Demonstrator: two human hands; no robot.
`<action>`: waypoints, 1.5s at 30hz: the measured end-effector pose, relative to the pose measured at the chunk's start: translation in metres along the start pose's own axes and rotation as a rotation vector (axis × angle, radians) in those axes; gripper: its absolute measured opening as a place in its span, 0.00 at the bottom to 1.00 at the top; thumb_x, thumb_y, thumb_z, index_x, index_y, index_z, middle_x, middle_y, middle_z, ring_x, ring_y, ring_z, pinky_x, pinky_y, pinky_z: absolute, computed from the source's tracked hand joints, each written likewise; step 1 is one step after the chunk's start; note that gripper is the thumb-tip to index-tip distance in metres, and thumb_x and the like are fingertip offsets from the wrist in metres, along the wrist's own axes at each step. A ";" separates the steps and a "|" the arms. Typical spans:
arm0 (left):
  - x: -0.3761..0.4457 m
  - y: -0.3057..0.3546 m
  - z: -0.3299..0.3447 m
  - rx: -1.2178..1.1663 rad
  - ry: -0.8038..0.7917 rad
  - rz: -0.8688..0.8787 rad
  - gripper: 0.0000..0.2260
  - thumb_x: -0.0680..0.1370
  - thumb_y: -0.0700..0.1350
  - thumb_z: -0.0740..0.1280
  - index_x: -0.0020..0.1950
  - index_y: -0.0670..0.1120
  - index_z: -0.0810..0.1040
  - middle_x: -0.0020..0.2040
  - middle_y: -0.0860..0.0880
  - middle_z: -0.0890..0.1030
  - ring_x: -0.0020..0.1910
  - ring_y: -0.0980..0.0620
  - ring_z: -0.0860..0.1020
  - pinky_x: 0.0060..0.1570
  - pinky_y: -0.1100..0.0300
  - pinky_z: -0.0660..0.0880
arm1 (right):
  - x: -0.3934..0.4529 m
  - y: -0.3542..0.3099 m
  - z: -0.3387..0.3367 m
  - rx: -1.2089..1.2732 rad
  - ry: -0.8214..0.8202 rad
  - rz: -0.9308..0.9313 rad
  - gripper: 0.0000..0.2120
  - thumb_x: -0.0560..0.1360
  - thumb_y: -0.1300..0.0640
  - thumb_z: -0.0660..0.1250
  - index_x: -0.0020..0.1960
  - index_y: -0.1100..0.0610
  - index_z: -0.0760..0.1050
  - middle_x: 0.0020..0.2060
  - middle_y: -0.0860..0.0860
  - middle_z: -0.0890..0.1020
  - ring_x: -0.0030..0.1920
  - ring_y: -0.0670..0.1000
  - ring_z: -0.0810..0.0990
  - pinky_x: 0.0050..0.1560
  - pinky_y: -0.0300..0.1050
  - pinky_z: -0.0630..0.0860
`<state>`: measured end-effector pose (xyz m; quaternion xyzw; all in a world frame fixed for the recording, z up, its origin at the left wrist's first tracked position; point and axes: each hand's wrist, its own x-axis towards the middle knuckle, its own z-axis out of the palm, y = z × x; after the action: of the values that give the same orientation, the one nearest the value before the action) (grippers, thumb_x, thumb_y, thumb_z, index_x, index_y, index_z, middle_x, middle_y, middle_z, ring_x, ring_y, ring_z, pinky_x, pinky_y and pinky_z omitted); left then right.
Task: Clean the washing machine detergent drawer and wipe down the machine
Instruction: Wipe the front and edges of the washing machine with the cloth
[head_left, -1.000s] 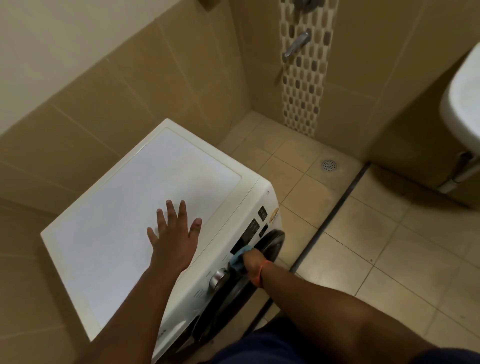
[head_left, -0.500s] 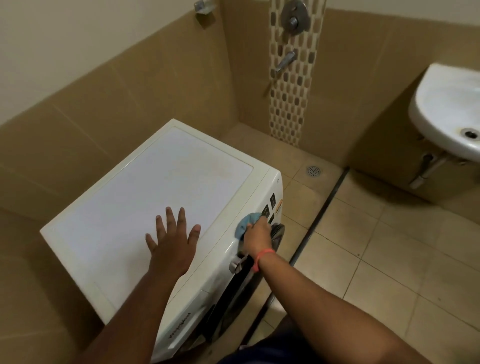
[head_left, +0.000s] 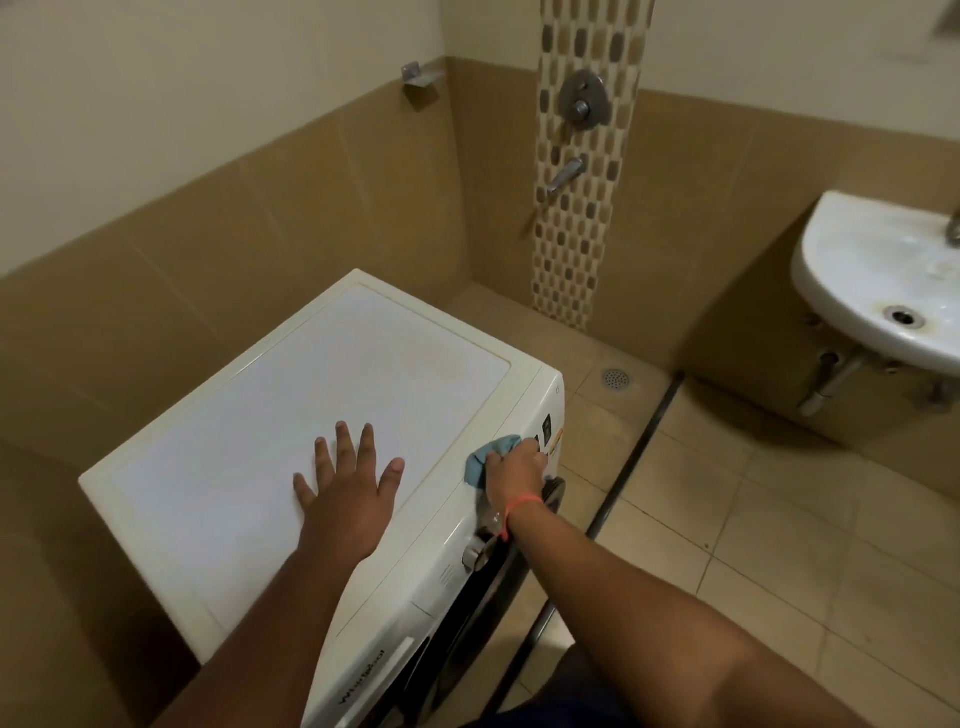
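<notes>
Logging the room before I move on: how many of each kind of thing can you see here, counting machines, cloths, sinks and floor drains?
Washing machines: 1, the white washing machine
Cloths: 1, the blue cloth gripped by the right hand
Sinks: 1, the white sink
Floor drains: 1, the floor drain
Total: 4

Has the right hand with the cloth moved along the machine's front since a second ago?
Yes: the right hand and blue cloth went from beside the dial toward the far buttons.
</notes>
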<state>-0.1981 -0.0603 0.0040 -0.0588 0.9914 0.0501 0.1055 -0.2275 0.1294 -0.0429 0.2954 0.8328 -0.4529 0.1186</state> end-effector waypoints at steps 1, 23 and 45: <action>0.002 -0.001 0.000 0.007 0.002 -0.014 0.35 0.76 0.67 0.38 0.81 0.53 0.42 0.81 0.46 0.41 0.80 0.41 0.42 0.74 0.36 0.46 | -0.003 0.000 0.002 -0.023 0.019 -0.020 0.21 0.79 0.54 0.61 0.67 0.64 0.64 0.64 0.61 0.69 0.63 0.61 0.69 0.62 0.56 0.69; 0.105 0.084 -0.014 -0.043 -0.035 -0.250 0.37 0.74 0.67 0.36 0.80 0.52 0.39 0.81 0.46 0.38 0.79 0.42 0.40 0.74 0.36 0.46 | 0.191 -0.035 -0.063 -0.070 0.032 -0.007 0.09 0.80 0.52 0.58 0.57 0.55 0.64 0.59 0.58 0.72 0.60 0.58 0.71 0.61 0.52 0.67; 0.111 0.112 -0.001 -0.036 -0.101 -0.172 0.37 0.74 0.67 0.35 0.80 0.52 0.39 0.81 0.46 0.39 0.79 0.42 0.40 0.74 0.37 0.46 | 0.207 0.041 -0.109 0.369 -0.485 0.182 0.14 0.80 0.57 0.65 0.59 0.67 0.74 0.48 0.68 0.82 0.41 0.63 0.81 0.46 0.60 0.77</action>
<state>-0.3202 0.0389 -0.0087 -0.1428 0.9751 0.0617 0.1583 -0.3606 0.3162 -0.1064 0.2688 0.6543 -0.6409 0.2981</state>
